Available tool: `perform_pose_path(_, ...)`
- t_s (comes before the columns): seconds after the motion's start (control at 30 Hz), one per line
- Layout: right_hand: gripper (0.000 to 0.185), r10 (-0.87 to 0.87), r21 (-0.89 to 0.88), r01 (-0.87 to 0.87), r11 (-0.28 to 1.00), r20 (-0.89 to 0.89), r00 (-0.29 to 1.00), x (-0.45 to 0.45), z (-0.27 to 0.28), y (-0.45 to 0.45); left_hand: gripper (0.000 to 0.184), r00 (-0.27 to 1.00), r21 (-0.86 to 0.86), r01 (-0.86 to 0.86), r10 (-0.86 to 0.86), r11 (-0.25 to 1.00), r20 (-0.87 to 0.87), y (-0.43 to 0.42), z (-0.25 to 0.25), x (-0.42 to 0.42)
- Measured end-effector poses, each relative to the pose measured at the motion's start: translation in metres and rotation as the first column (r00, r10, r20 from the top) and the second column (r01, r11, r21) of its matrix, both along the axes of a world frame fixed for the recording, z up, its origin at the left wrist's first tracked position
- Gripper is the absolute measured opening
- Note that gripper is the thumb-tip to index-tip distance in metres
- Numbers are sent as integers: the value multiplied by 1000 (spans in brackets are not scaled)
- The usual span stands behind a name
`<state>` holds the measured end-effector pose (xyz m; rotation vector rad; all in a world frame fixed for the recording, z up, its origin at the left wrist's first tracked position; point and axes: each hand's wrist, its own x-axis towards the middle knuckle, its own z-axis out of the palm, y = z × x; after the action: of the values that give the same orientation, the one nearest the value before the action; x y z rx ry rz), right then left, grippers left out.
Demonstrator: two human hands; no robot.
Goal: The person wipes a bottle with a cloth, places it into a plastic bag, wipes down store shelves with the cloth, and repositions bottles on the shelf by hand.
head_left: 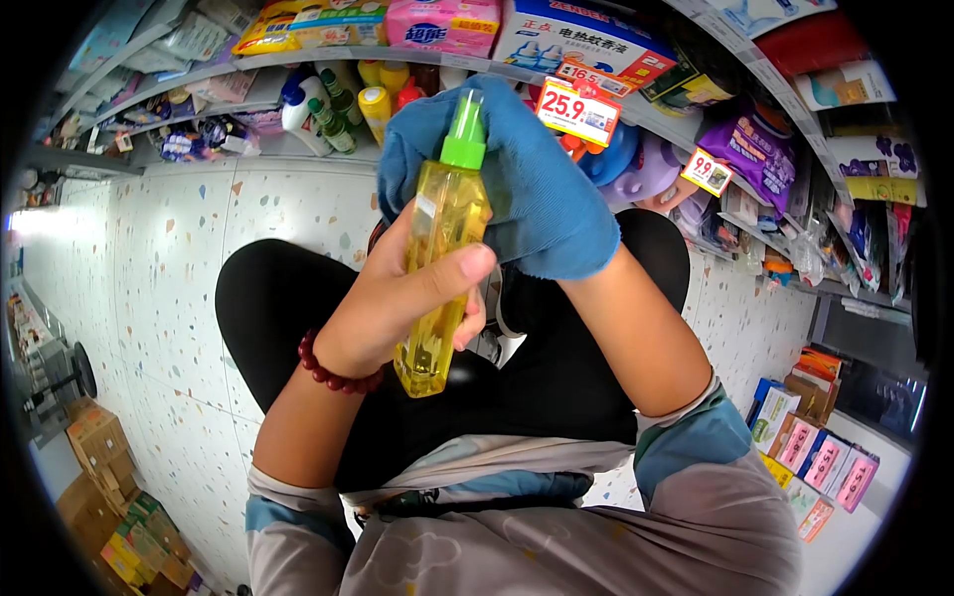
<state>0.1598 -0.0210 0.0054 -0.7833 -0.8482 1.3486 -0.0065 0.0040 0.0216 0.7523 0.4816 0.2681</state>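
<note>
Speckled, glossy floor tiles (pixel 169 288) were laid out below the yellow bottle (pixel 447 209), and packed shelves (pixel 348 55) were ranged beyond it. The bottle, slightly tilted, was gripped by the left hand (pixel 397 288), its fingers wrapped round and its thumb laid across the front. Behind the bottle's upper part, the right hand (pixel 547 199) was covered by ribbed blue cloth (pixel 417 129); whether its fingers were curled or spread could not be told. A slip could be caused by a loosened grip on smooth, faceted plastic. The price tag (pixel 578 112), right of the bottle's green spray top (pixel 464 149), could be knocked by a wide sweep of the soft, bulky cloth.
</note>
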Motion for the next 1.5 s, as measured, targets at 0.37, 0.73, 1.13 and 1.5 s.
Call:
perform_pose_path(0.37,37,-196,343,2,939,530,825,-21,1,8,51,761,-561,506,-33,655,648,-3,-7,-29)
perform_pose_path(0.73,33,-487,635,-478,607,773,407,-54,16,44,41,840,980,177,532,-86,-105,6,28,-98)
perform_pose_path(1.13,52,-597,583,-400,707,796,104,-71,24,15,43,907,232,420,-405,877,-114,44,34,-120)
perform_pose_path(1.5,35,-508,516,-100,851,856,94,-53,-7,3,36,970,531,65,72,845,-233,20,0,-162)
